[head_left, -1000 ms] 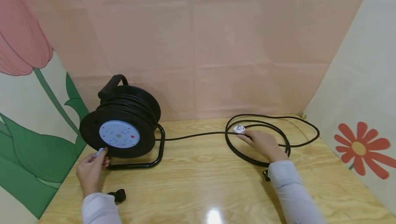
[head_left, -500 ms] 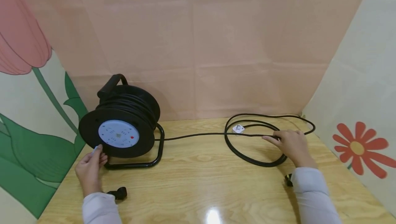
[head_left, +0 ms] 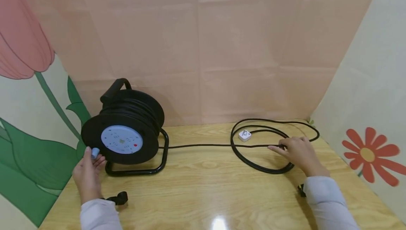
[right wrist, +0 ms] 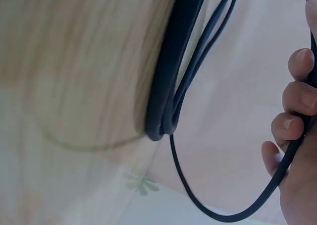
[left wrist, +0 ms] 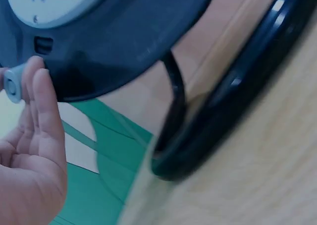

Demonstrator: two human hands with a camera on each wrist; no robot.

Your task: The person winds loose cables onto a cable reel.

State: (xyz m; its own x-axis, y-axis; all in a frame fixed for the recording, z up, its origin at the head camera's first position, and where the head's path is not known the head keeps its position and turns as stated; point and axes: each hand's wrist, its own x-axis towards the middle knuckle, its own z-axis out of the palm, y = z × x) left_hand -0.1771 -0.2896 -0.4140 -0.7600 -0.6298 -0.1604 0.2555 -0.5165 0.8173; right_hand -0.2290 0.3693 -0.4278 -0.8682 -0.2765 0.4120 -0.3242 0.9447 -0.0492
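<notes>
A black cable reel [head_left: 90,131] stands on the table at the left, cord wound on its drum and a pale socket panel [head_left: 122,139] on its face. At the face's lower left edge, my left hand [head_left: 86,175] pinches the reel's light blue knob [head_left: 94,153] between thumb and fingers; the knob's end also shows in the left wrist view. A black cable [head_left: 203,145] runs rightward from the reel. My right hand [head_left: 301,154] holds this cable, with curled fingers around it in the right wrist view. Looser loops [head_left: 250,165] lie beneath and behind that hand.
A white plug [head_left: 244,135] lies inside the cable loops. The reel's tubular black stand [head_left: 136,171] rests on the wooden table [head_left: 203,194]. Black straps are at both wrists. A pinkish backdrop [head_left: 222,46] rises behind, with flower-printed panels at both sides.
My right hand has moved right along the cable line, away from the plug. The cable span sits slightly lower. My left hand and the knob have shifted a little left.
</notes>
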